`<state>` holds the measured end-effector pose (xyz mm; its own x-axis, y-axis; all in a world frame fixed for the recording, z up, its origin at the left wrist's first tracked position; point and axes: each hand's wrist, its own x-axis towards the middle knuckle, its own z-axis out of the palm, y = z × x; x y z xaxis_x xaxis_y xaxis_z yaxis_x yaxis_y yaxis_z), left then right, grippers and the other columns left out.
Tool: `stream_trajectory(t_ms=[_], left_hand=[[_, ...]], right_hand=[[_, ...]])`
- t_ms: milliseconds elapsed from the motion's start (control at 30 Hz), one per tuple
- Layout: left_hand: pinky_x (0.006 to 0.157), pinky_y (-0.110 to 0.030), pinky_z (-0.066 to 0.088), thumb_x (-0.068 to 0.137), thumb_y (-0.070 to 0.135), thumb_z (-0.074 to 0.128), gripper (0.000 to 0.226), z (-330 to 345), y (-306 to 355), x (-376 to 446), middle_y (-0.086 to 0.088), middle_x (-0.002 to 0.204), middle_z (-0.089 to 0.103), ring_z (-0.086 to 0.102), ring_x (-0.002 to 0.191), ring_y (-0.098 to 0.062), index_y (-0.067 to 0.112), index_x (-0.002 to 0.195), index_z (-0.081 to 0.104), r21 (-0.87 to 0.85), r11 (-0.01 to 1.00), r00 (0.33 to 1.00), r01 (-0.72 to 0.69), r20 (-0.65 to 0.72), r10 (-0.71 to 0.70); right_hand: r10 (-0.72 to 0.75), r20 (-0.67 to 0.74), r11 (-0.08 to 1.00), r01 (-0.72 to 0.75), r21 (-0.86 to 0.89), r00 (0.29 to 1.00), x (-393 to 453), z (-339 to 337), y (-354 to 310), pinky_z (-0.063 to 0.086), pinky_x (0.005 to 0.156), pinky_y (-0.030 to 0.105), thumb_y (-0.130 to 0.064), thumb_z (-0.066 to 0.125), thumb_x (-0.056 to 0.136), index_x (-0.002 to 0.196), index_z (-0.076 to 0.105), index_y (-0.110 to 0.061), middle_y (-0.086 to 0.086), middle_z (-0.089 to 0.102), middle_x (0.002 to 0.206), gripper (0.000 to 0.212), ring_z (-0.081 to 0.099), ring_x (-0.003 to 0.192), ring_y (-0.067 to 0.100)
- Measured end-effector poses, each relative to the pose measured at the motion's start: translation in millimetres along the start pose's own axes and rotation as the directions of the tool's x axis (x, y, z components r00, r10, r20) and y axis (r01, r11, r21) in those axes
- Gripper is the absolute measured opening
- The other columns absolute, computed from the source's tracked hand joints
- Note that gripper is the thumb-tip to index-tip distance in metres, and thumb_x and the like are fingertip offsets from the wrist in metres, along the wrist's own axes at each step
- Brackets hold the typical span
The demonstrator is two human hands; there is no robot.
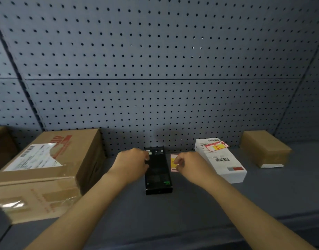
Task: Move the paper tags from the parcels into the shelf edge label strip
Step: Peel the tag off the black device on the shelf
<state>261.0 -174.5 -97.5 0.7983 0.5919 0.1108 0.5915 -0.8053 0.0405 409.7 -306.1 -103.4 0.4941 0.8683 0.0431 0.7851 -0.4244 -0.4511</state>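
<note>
A slim black box [157, 175] lies on the grey shelf [209, 204] in the middle. My left hand [131, 162] rests against the box's left edge near its far end, fingers curled on it. Just right of the box, my right hand [189, 166] pinches a red and yellow paper tag [173, 164] between thumb and fingers. A second red and yellow tag [216, 146] lies on top of the white parcel [221, 161] further right. The shelf edge strip runs along the bottom front, partly hidden by my forearms.
A big taped cardboard box [47, 170] with a shipping label fills the left side. A small brown parcel [265, 147] sits at the far right. A grey pegboard wall [155, 69] closes the back of the shelf.
</note>
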Motion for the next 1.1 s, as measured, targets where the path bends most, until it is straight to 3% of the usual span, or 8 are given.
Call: stream_trajectory(t_ms=[167, 267, 400, 533, 733, 900, 1100], left_hand=[[0.084, -0.034, 0.052, 0.092, 0.033, 0.053, 0.028, 5.7, -12.1, 35.9, 0.002, 0.115, 0.066, 0.063, 0.102, -0.020, 0.025, 0.117, 0.062, 0.016, 1.000, 1.000, -0.014, -0.014, 0.014], [0.080, -0.033, 0.052, 0.093, 0.032, 0.053, 0.026, 6.5, -16.2, 53.0, 0.000, 0.112, 0.066, 0.065, 0.098, -0.022, 0.023, 0.116, 0.062, 0.045, 0.999, 0.999, -0.029, -0.016, 0.030], [0.077, -0.032, 0.051, 0.094, 0.029, 0.052, 0.023, 10.5, -17.8, 65.0, -0.001, 0.109, 0.067, 0.065, 0.095, -0.021, 0.021, 0.114, 0.062, 0.055, 0.997, 0.998, -0.053, -0.018, 0.055], [0.077, -0.031, 0.051, 0.095, 0.028, 0.050, 0.023, 12.8, -19.5, 70.9, 0.000, 0.109, 0.067, 0.064, 0.095, -0.020, 0.022, 0.114, 0.062, 0.028, 0.998, 0.998, -0.063, -0.024, 0.064], [0.081, -0.031, 0.052, 0.095, 0.029, 0.050, 0.024, 12.2, -16.4, 70.5, 0.001, 0.110, 0.065, 0.063, 0.097, -0.019, 0.024, 0.116, 0.061, -0.022, 0.998, 0.997, -0.066, -0.045, 0.065], [0.081, -0.030, 0.051, 0.095, 0.027, 0.050, 0.024, 12.1, -18.8, 64.6, 0.002, 0.111, 0.066, 0.064, 0.097, -0.019, 0.024, 0.115, 0.062, -0.002, 0.999, 0.998, -0.048, -0.028, 0.048], [0.084, -0.034, 0.053, 0.094, 0.027, 0.051, 0.024, 9.9, -21.3, 55.4, 0.001, 0.111, 0.065, 0.063, 0.097, -0.021, 0.023, 0.115, 0.062, 0.005, 1.000, 0.999, -0.031, -0.007, 0.031]], right_hand=[[0.157, 0.035, 0.988, -0.157, 0.006, 0.987, 46.2, 14.7, 11.3, 0.053, 0.086, 0.035, -0.015, 0.057, 0.090, 0.110, 0.066, -0.015, 0.007, 0.067, 0.114, 0.022, 0.064, 0.099, 0.023], [0.287, 0.070, 0.958, -0.286, -0.027, 0.955, 72.0, 25.6, 14.0, 0.052, 0.076, 0.032, -0.022, 0.060, 0.090, 0.107, 0.064, -0.009, 0.011, 0.067, 0.108, 0.022, 0.064, 0.094, 0.024], [0.450, 0.138, 0.892, -0.439, -0.106, 0.882, 93.4, 39.0, 11.5, 0.047, 0.068, 0.028, -0.036, 0.067, 0.083, 0.108, 0.061, -0.007, 0.010, 0.066, 0.106, 0.040, 0.064, 0.095, 0.025], [0.488, 0.242, 0.872, -0.453, -0.185, 0.839, 111.9, 39.3, 14.1, 0.045, 0.066, 0.027, -0.033, 0.069, 0.082, 0.107, 0.064, -0.006, 0.007, 0.062, 0.095, 0.038, 0.063, 0.091, 0.023], [0.487, 0.316, 0.871, -0.425, -0.246, 0.814, 116.8, 29.3, 16.8, 0.050, 0.083, 0.029, -0.042, 0.068, 0.082, 0.113, 0.062, -0.006, 0.010, 0.066, 0.114, 0.047, 0.063, 0.104, 0.024], [0.493, 0.298, 0.863, -0.417, -0.285, 0.817, 117.6, 30.2, 14.7, 0.050, 0.075, 0.028, -0.036, 0.072, 0.080, 0.115, 0.061, -0.006, 0.009, 0.066, 0.111, 0.048, 0.065, 0.100, 0.023], [0.526, 0.253, 0.850, -0.496, -0.176, 0.812, 109.7, 20.3, 14.7, 0.052, 0.085, 0.029, -0.035, 0.079, 0.074, 0.121, 0.055, -0.004, 0.009, 0.065, 0.118, 0.061, 0.064, 0.104, 0.022]])
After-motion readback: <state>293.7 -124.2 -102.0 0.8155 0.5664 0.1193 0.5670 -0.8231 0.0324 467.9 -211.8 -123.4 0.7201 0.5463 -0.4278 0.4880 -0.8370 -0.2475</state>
